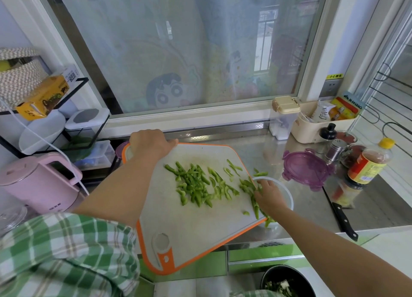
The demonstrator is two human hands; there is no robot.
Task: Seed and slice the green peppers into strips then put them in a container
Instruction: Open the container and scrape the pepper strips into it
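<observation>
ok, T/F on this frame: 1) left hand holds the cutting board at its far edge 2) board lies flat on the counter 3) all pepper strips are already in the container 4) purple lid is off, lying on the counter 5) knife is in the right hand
1) True: the left hand grips the far edge of the cutting board.
2) False: the board is lifted and tilted toward the clear container.
3) False: most pepper strips are still on the board; the right hand is sweeping them over the edge.
4) True: the purple lid lies on the counter.
5) False: the knife lies on the counter.
</observation>
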